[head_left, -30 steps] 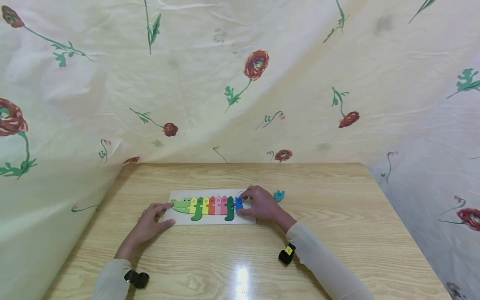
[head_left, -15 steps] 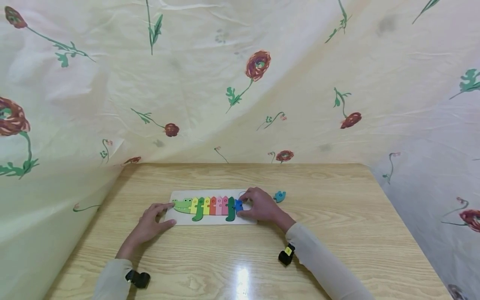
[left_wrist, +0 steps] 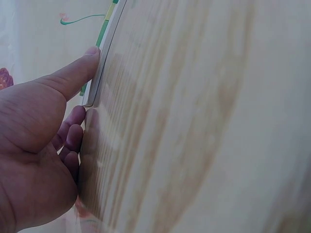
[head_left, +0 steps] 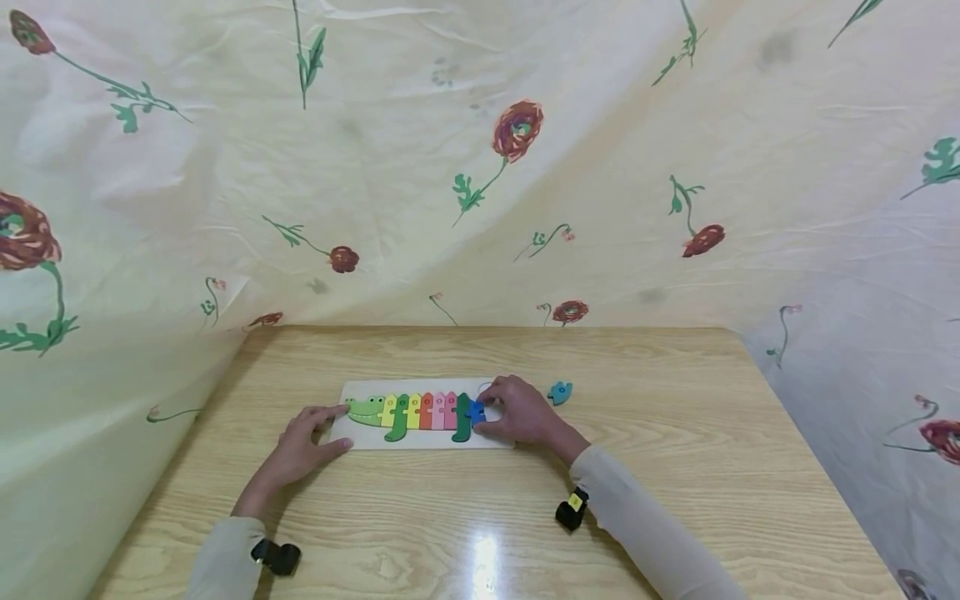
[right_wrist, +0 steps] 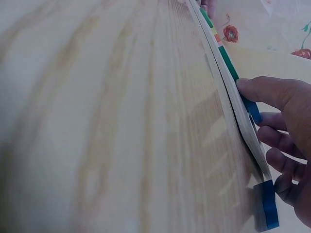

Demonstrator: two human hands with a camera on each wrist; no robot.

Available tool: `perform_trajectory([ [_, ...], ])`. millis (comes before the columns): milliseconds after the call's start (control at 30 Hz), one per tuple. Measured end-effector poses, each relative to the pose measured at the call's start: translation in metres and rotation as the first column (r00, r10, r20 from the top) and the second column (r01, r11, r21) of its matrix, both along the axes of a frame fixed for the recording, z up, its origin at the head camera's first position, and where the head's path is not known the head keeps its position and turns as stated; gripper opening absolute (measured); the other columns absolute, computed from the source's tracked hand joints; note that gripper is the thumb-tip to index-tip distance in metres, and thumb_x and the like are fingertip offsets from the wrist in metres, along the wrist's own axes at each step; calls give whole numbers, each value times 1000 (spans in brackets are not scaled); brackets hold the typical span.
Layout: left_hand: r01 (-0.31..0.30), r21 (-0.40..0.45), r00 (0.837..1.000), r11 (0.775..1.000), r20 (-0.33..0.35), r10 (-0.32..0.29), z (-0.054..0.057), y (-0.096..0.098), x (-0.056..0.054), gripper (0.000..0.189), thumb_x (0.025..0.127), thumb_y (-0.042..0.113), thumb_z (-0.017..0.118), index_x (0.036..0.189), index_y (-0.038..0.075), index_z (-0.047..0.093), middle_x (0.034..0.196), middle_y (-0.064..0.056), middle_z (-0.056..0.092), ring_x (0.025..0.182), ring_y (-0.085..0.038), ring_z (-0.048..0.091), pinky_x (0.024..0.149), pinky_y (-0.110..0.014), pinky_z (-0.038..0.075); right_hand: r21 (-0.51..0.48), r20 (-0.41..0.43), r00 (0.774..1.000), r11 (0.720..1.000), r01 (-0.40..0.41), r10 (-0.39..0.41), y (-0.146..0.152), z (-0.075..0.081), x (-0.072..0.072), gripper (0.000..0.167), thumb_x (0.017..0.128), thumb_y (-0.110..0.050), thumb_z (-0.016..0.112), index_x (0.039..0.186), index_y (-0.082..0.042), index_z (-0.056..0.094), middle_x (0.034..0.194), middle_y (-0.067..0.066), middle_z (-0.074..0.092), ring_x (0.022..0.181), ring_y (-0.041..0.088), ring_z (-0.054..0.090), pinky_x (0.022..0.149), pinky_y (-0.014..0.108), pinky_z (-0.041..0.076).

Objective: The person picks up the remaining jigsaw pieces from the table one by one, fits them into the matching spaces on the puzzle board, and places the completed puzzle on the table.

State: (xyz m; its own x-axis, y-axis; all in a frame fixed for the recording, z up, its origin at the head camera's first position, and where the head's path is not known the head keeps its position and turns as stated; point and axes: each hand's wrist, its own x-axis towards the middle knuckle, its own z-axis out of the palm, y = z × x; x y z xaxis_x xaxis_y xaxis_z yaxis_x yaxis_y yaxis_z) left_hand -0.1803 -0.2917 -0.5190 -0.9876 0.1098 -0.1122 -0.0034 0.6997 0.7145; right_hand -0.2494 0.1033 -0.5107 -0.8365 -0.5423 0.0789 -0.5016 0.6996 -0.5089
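Note:
In the head view, a white puzzle board (head_left: 427,442) bears a crocodile of coloured pieces, its light green head (head_left: 365,412) at the left. My left hand (head_left: 298,448) rests at the board's left end, index finger at the snout and thumb extended to the front corner. In the left wrist view that thumb (left_wrist: 80,73) lies straight along the board's side. With thumb and finger, my right hand (head_left: 525,410) pinches a blue puzzle piece (head_left: 477,412) beside the dark green leg piece (head_left: 462,418). The right wrist view shows the blue piece lying along the board's top.
A lighter blue puzzle piece (head_left: 559,392) lies on the wooden table (head_left: 420,517), just right of the board. Floral cloth (head_left: 420,167) hangs behind the table and along both sides.
The blue piece and the right fingers have shifted very slightly while staying next to the dark green leg. The right hand no longer covers part of the loose piece. The left hand stays in place.

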Motion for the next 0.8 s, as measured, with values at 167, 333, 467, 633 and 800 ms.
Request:
perform_trajectory([
  [167,2,-1,1000,1000,-1,-2,-3,0,-1,65,92,35,77,149,14,53,144,-21,45,127,-42,41,102,-63,28,17,-4,1000,1000,1,-1,0,0,-1,42,81,-43,86,110,-13,79,103,-2,70,91,12,54,85,33,50],
  [333,-5,-1,1000,1000,7,5,-3,-1,-1,67,92,38,77,150,15,53,145,-20,44,129,-42,41,103,-65,30,13,-12,1000,1000,-1,1,0,1,0,42,80,-43,87,110,-12,80,101,-3,70,89,12,53,82,33,49],
  [467,0,-6,1000,1000,6,0,-2,-1,-2,69,92,41,76,151,15,52,146,-21,44,130,-43,40,103,-66,31,13,-13,1000,1000,2,-2,0,3,1,43,80,-42,87,110,-12,80,101,-2,71,89,13,53,83,33,48],
  [633,-1,-3,1000,1000,6,1,-3,0,-2,68,92,38,77,150,15,52,146,-21,44,131,-43,40,104,-66,28,13,-7,1000,1000,9,-9,2,5,2,43,81,-42,86,110,-12,80,103,-1,71,90,12,53,84,34,48],
  [800,-4,6,1000,1000,5,4,-3,0,-1,68,92,39,77,150,14,53,144,-21,45,130,-43,40,104,-65,26,-28,-34,999,999,34,-35,11,11,2,41,84,-42,84,112,-13,78,103,-1,70,91,14,56,83,36,50],
])
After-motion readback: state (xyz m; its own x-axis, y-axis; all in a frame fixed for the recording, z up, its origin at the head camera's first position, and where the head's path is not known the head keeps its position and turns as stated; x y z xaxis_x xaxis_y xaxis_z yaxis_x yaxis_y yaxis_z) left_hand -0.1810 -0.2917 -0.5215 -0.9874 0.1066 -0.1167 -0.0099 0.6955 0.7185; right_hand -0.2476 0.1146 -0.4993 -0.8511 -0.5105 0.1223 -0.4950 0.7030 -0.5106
